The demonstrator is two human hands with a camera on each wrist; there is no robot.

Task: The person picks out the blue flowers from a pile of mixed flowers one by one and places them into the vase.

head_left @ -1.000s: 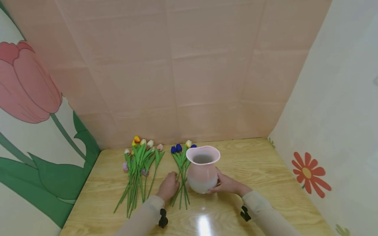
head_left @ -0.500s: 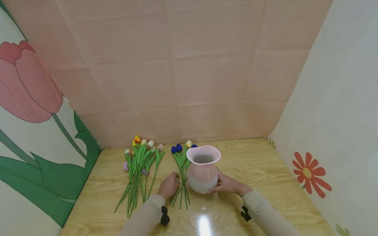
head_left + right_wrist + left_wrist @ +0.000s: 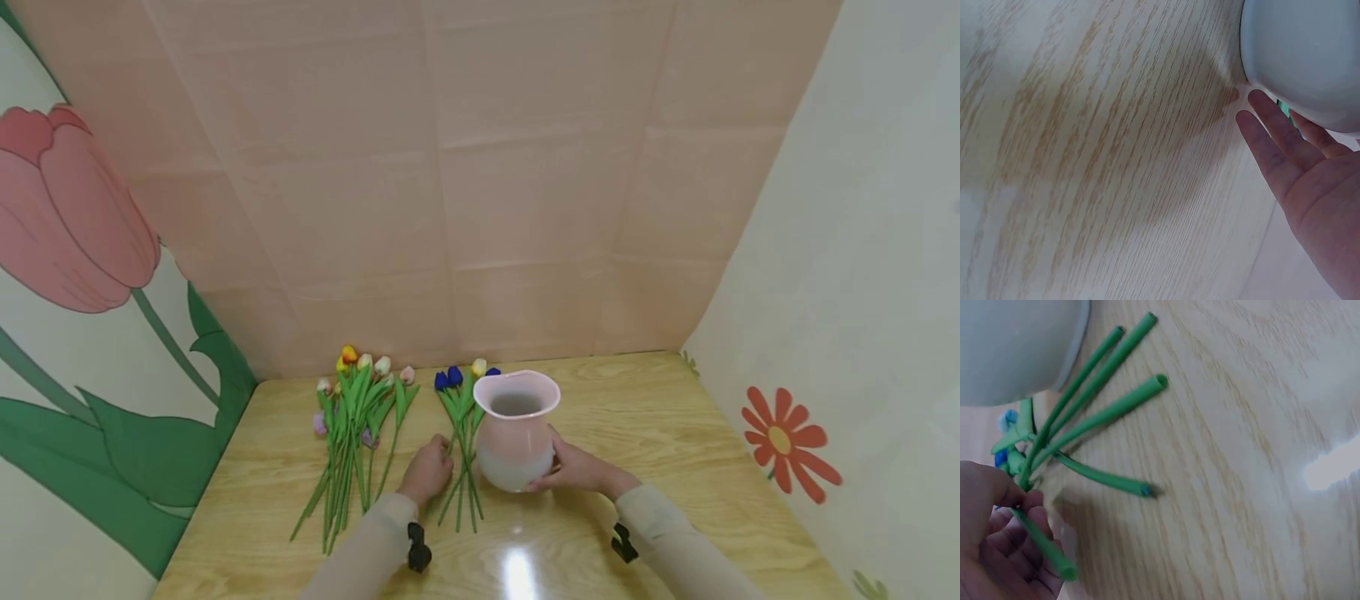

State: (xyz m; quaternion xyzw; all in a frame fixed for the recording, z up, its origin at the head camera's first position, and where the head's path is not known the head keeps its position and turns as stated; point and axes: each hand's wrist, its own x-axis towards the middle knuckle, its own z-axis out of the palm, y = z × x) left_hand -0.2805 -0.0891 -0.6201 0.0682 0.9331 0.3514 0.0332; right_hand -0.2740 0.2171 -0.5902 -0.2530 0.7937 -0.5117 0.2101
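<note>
My left hand (image 3: 427, 471) pinches the green stem of a tulip between thumb and fingers; the stem's cut end (image 3: 1066, 570) sticks out below them in the left wrist view. Other stems (image 3: 1107, 415) of this small bunch cross on the table beside it, with blue tulip heads (image 3: 448, 377) and a cream one (image 3: 479, 367) at the far end. A pink-and-white vase (image 3: 514, 446) with a wavy rim stands upright to the right, overlapping part of the bunch. Against its lower right side rests my right hand (image 3: 576, 467), fingers (image 3: 1272, 156) fairly straight and spread.
A larger pile of tulips (image 3: 352, 442), yellow-orange, white, pink and purple, lies on the left of the wooden table (image 3: 660, 433). Behind the table hangs a pinkish backdrop (image 3: 525, 208). Walls with painted flowers border both sides.
My left hand has shifted very slightly left and away from me at the stems. The right hand and the vase have stayed in place.
</note>
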